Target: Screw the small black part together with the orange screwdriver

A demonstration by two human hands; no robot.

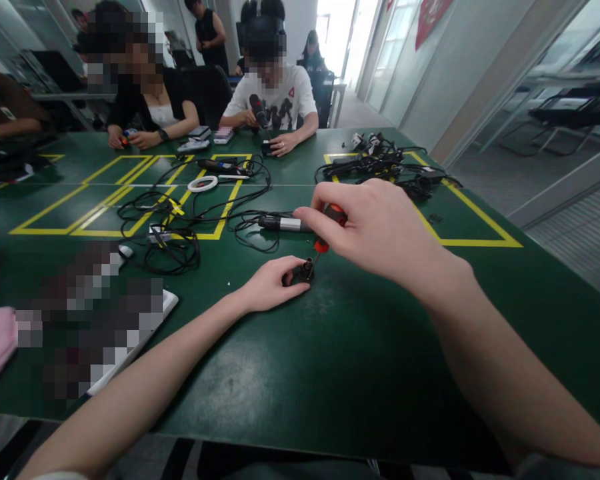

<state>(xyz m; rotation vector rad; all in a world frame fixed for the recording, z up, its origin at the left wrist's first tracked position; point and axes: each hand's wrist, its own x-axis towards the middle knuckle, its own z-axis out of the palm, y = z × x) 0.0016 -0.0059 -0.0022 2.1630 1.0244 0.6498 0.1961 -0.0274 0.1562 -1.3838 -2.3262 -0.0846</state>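
My right hand (pixel 380 233) is wrapped round the red and black handle of a screwdriver (pixel 321 246). Its shaft points down toward a small dark part (pixel 307 269) with a short upright tube, low on the table. Whether the tip touches that part I cannot make out. Thumb and fingers of my left hand (pixel 273 283) close round the same part from the left and hold it at the table top. Just behind both hands lies a black and silver pen-shaped tool (pixel 283 223) with a cable.
Coiled black cables (pixel 163 247) lie at left, and a cable heap (pixel 380 163) sits at back right. A white roll of tape (pixel 203 184) is near the middle. Blurred flat devices (pixel 165 310) rest at front left. Across the green table (pixel 290 380), a person (pixel 280 100) holds a tool.
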